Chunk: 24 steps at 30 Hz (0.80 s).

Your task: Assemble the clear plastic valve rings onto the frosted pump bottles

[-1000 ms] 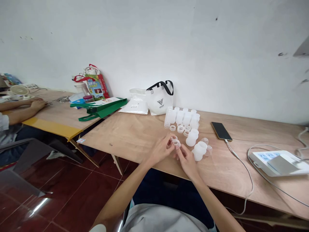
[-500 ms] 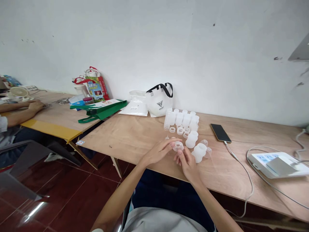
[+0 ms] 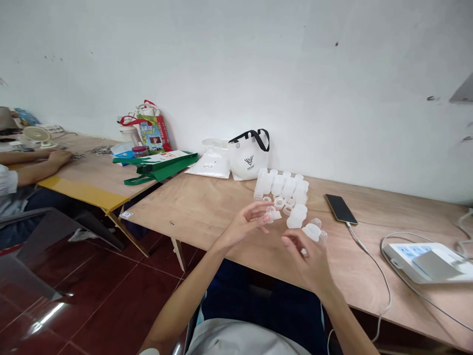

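Note:
My left hand [image 3: 248, 223] is raised over the table edge, fingers and thumb closed on a clear dome-shaped plastic piece [image 3: 271, 214]. Facing it, my right hand [image 3: 309, 260] has curled fingers, with a small white piece [image 3: 303, 252] showing at the palm; its kind is hidden. Just beyond the hands stands a translucent white bottle with a pinched waist [image 3: 296, 216]. A second bottle [image 3: 311, 231], partly behind my right hand, has clear dome caps [image 3: 317, 222] beside it. Several loose plastic rings [image 3: 279, 202] lie in front of a row of bottles [image 3: 288, 185].
A phone [image 3: 340, 209] on a charging cable and a white box-like device [image 3: 430, 261] lie on the right. Against the wall are a white tote bag [image 3: 249, 160] and a plastic bag [image 3: 212, 162]. A green bag [image 3: 162, 168] bridges toward the neighbouring table, where another person's hands [image 3: 59, 159] rest.
The clear ring held between both hands has left their fingertips. My hands have moved apart, the right one lower and to the right; a clear dome piece shows in my left fingers. The view shifted slightly.

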Each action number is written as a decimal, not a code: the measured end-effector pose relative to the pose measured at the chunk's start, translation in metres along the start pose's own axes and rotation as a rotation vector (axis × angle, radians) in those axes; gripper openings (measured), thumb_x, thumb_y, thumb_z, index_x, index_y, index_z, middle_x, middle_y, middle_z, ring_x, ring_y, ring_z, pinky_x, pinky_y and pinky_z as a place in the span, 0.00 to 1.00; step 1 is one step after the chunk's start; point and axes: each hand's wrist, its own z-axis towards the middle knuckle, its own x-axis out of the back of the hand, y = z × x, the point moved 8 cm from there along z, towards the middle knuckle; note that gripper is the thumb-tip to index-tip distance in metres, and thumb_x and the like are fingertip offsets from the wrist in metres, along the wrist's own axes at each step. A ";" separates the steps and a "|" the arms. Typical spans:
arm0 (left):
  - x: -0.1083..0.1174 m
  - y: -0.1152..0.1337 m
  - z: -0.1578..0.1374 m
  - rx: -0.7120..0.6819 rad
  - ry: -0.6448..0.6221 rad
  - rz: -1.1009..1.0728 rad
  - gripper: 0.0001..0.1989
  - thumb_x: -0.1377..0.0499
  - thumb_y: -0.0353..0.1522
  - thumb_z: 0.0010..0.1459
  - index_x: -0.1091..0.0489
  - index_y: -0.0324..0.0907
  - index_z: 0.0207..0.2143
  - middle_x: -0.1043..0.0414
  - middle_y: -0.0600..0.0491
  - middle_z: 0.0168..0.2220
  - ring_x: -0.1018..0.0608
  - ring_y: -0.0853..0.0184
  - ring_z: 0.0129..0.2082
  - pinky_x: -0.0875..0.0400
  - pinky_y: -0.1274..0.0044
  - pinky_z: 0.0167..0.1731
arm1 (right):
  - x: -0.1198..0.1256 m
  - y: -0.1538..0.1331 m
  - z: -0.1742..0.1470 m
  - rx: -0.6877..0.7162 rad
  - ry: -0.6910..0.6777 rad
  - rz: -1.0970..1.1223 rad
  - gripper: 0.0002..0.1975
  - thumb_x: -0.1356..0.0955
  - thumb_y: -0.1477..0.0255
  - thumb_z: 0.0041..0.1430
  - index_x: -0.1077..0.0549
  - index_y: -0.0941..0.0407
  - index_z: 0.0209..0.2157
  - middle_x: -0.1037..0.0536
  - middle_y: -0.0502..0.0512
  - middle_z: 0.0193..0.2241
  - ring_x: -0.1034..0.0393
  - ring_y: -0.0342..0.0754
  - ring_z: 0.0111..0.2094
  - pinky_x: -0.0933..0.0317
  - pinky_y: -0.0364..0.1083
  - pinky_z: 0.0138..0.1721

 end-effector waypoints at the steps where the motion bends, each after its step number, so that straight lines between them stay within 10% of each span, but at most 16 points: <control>1: 0.003 -0.001 0.002 -0.013 0.022 -0.035 0.29 0.30 0.39 0.58 0.30 0.47 0.61 0.24 0.43 0.55 0.23 0.53 0.55 0.20 0.71 0.41 | 0.015 -0.002 0.001 0.034 0.075 -0.029 0.12 0.33 0.58 0.70 0.25 0.51 0.38 0.21 0.50 0.30 0.29 0.46 0.28 0.38 0.44 0.28; 5: 0.019 -0.007 0.007 -0.057 0.139 -0.136 0.45 0.26 0.33 0.52 0.41 0.51 0.69 0.23 0.46 0.51 0.22 0.56 0.53 0.21 0.67 0.45 | 0.078 0.012 0.007 -0.019 0.378 -0.120 0.14 0.32 0.55 0.67 0.25 0.51 0.42 0.21 0.54 0.36 0.29 0.48 0.32 0.36 0.46 0.31; 9: 0.023 -0.012 0.008 -0.043 0.191 -0.098 0.29 0.27 0.35 0.54 0.26 0.43 0.57 0.25 0.44 0.55 0.24 0.55 0.56 0.24 0.65 0.54 | 0.100 0.041 0.017 -0.108 0.247 -0.353 0.28 0.30 0.46 0.59 0.30 0.50 0.53 0.23 0.58 0.47 0.29 0.54 0.40 0.34 0.51 0.36; 15: 0.017 -0.011 0.006 -0.011 0.197 -0.136 0.22 0.28 0.38 0.55 0.24 0.41 0.51 0.25 0.44 0.56 0.21 0.57 0.52 0.23 0.64 0.53 | 0.074 0.074 0.014 -0.067 -0.088 -0.616 0.28 0.31 0.45 0.58 0.28 0.47 0.53 0.23 0.59 0.52 0.28 0.64 0.51 0.33 0.58 0.43; 24: 0.007 -0.007 0.003 0.035 0.142 -0.007 0.24 0.28 0.39 0.55 0.26 0.43 0.52 0.25 0.44 0.54 0.21 0.58 0.50 0.24 0.72 0.42 | 0.047 0.053 0.013 -0.198 -0.213 -0.320 0.17 0.31 0.57 0.61 0.35 0.48 0.47 0.18 0.54 0.44 0.21 0.57 0.41 0.31 0.51 0.36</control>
